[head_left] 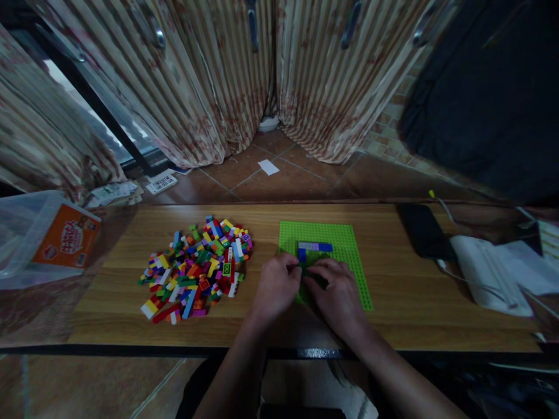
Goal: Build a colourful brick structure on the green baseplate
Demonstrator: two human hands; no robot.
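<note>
A bright green baseplate (338,233) lies on the table. On it, a row of grey, lilac and blue bricks (315,247) runs sideways, with a blue brick (302,255) at its left end coming toward me. Just below that end, my left hand (279,285) and my right hand (336,291) meet, fingertips nearly touching. Both are closed in a pinch on a small dark green brick (303,267), which the fingers mostly cover. Whether it is pressed onto the plate cannot be made out.
A heap of mixed loose bricks (196,273) spreads over the left of the wooden table (419,314). On the right lie a black phone (421,230) with a cable and a white pouch (484,273). A clear plastic box (30,233) with an orange label stands far left.
</note>
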